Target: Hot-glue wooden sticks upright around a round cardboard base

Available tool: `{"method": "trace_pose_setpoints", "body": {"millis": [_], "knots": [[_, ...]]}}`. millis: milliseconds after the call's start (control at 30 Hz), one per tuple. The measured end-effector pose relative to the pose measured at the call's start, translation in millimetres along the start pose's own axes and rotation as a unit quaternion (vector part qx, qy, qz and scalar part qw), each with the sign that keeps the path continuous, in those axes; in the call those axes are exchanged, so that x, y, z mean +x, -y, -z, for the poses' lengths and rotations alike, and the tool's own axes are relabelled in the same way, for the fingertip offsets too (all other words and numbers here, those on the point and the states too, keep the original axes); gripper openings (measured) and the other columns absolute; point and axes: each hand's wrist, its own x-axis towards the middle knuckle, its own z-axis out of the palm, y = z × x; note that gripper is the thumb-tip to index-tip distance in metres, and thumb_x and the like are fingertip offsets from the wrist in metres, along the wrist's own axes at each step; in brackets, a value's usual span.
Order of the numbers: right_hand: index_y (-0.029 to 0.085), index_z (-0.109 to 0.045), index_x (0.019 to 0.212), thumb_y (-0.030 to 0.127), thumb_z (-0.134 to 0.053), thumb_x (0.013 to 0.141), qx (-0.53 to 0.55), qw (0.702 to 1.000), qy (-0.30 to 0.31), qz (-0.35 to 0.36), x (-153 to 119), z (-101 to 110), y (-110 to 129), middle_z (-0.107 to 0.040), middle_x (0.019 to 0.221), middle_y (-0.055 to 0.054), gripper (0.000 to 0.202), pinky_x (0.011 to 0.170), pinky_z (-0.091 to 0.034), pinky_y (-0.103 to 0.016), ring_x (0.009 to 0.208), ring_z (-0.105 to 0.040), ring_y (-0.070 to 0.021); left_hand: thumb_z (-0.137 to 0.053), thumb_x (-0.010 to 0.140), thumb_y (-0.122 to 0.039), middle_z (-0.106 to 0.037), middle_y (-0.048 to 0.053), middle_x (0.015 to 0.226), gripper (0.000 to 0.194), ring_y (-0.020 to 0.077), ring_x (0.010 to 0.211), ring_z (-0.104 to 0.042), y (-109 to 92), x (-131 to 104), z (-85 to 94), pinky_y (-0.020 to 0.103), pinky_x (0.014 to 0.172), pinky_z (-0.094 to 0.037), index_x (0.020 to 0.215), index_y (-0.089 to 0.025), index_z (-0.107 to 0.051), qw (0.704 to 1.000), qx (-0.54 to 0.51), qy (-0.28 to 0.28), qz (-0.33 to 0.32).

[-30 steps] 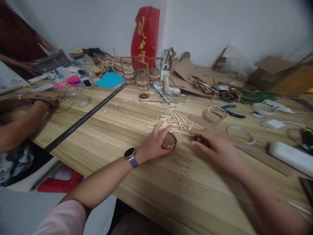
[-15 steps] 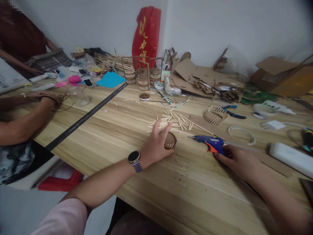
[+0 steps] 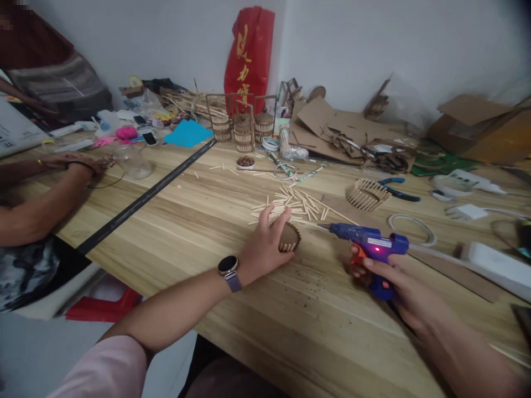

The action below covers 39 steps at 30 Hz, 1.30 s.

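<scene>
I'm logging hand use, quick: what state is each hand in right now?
Left hand: open, spread at the small round basket.
Right hand: closed, holding the blue glue gun.

- The tabletop [image 3: 265, 315] is of light, grained wood.
- Behind its far edge stands a plain grey wall [image 3: 352, 44].
- Below the near left edge is pale floor [image 3: 37, 354].
- The light is soft.

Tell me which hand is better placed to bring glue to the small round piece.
Probably the right hand: it grips the blue glue gun, whose nozzle points toward the small round piece. The left hand is spread around that piece, likely better for steadying it.
</scene>
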Motion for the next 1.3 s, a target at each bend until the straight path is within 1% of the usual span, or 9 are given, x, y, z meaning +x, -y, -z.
{"method": "trace_pose_setpoints", "body": {"millis": [100,200,300,400,600,700,867,1200,1300], "knots": [[0.022,-0.063,0.071,0.055,-0.081,0.056,-0.044,0.999,0.013,-0.004,1,-1,-9,-0.056,0.058,0.001,0.04,0.045,-0.039,-0.027,0.052,-0.05,-0.0144,-0.079,0.067,-0.016,-0.016,0.014,0.151,0.101,0.0352,0.142,-0.029,0,0,0.9,0.05,0.111,-0.04,0.149,-0.031,-0.021,1.0,0.001,0.0,0.0],[0.022,-0.069,0.075,0.063,-0.073,0.063,-0.194,0.981,-0.006,0.02,1,0,-16,-0.061,0.056,-0.002,0.043,0.045,-0.043,-0.029,0.051,-0.053,-0.0175,-0.078,0.068,-0.016,-0.015,0.014,0.152,0.101,0.0351,0.14,-0.033,-1,0,1.9,0.049,0.11,-0.041,0.15,-0.03,-0.021,1.0,-0.001,0.007,0.004],[0.022,-0.076,0.089,0.063,-0.068,0.066,-0.304,0.95,-0.009,0.072,0,-4,-16,-0.076,0.078,-0.005,0.047,0.065,-0.055,-0.037,0.072,-0.067,-0.0255,-0.077,0.068,-0.015,-0.016,0.014,0.152,0.1,0.0347,0.138,-0.035,-1,0,2.2,0.048,0.109,-0.041,0.15,-0.03,-0.021,1.0,-0.004,0.012,0.009],[0.023,-0.078,0.091,0.064,-0.062,0.068,-0.353,0.931,0.0,0.097,-2,-12,-12,-0.078,0.089,-0.005,0.049,0.075,-0.057,-0.04,0.083,-0.071,-0.0294,-0.077,0.068,-0.016,-0.016,0.013,0.152,0.099,0.0347,0.137,-0.037,-1,0,1.9,0.048,0.108,-0.043,0.149,-0.031,-0.022,1.0,-0.005,0.014,0.016],[0.024,-0.078,0.091,0.058,-0.057,0.071,-0.384,0.914,0.026,0.129,-4,-24,-8,-0.079,0.094,-0.004,0.044,0.081,-0.058,-0.041,0.09,-0.073,-0.0307,-0.076,0.068,-0.014,-0.017,0.013,0.151,0.1,0.034,0.138,-0.036,0,0,2.3,0.048,0.109,-0.041,0.15,-0.032,-0.021,1.0,-0.008,0.011,0.004],[0.026,-0.077,0.088,0.057,-0.056,0.073,-0.395,0.908,0.032,0.135,-4,-26,-8,-0.079,0.091,-0.003,0.04,0.079,-0.059,-0.041,0.087,-0.073,-0.0301,-0.076,0.068,-0.015,-0.016,0.014,0.151,0.099,0.0343,0.136,-0.038,0,0,2.8,0.048,0.109,-0.042,0.15,-0.03,-0.022,1.0,0.0,0.016,0.011],[0.026,-0.078,0.092,0.055,-0.055,0.075,-0.409,0.903,0.037,0.125,-5,-27,-7,-0.079,0.09,-0.003,0.04,0.076,-0.058,-0.037,0.086,-0.073,-0.0292,-0.076,0.069,-0.016,-0.016,0.014,0.152,0.098,0.0339,0.136,-0.038,-1,0,2.3,0.047,0.109,-0.042,0.149,-0.029,-0.022,1.0,0.001,0.017,0.01],[0.026,-0.077,0.088,0.057,-0.051,0.075,-0.439,0.891,0.005,0.12,-7,-32,-9,-0.079,0.086,-0.005,0.042,0.072,-0.058,-0.037,0.082,-0.074,-0.029,-0.077,0.069,-0.016,-0.018,0.014,0.151,0.098,0.0345,0.138,-0.036,1,0,1.0,0.047,0.109,-0.042,0.15,-0.028,-0.022,1.0,0.006,0.016,0.003],[0.027,-0.077,0.085,0.057,-0.05,0.074,-0.458,0.879,-0.014,0.135,-6,-33,-9,-0.079,0.082,-0.003,0.042,0.068,-0.058,-0.035,0.078,-0.074,-0.0276,-0.077,0.069,-0.016,-0.017,0.014,0.152,0.098,0.0343,0.138,-0.036,0,0,1.1,0.047,0.109,-0.041,0.15,-0.029,-0.023,1.0,0.004,0.016,0.006]]}}
